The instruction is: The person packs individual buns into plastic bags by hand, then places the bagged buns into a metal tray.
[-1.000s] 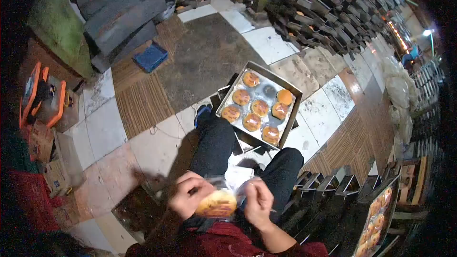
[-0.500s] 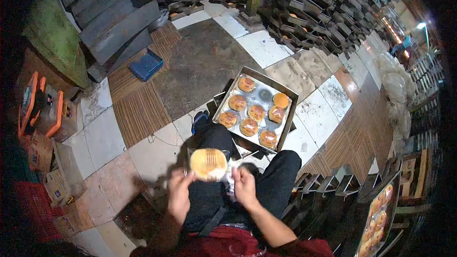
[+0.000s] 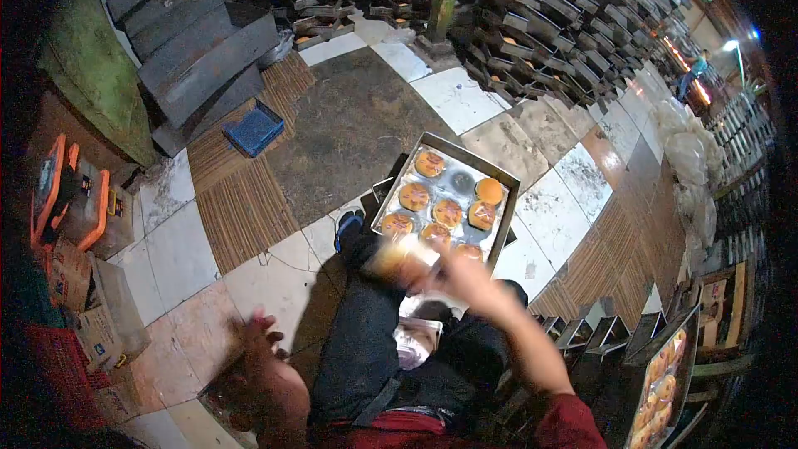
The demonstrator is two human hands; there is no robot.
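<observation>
A round bun [image 3: 392,261], smeared by motion, is in my right hand [image 3: 457,273] over the near edge of a square tray [image 3: 508,224]. Several golden buns in clear wrapping, such as the bun [image 3: 447,213] near the middle, sit in this tray beyond my knees. My left hand [image 3: 273,370] hangs at the lower left with its fingers apart and nothing in them. Between my thighs lies a stack of clear plastic wrappers [image 3: 413,344]. My right forearm and hand partly cover the nearest buns.
A second tray of buns [image 3: 657,391] stands at the lower right. A blue tray [image 3: 253,128] lies on the floor ahead. Dark metal trays [image 3: 549,21] are stacked high at the back. Orange-handled boxes [image 3: 96,209] are at the left. Far right, a person [image 3: 692,75] stands.
My right hand has carried the bun forward to the tray's near edge. My left hand has let go of the bun and dropped back to the lower left.
</observation>
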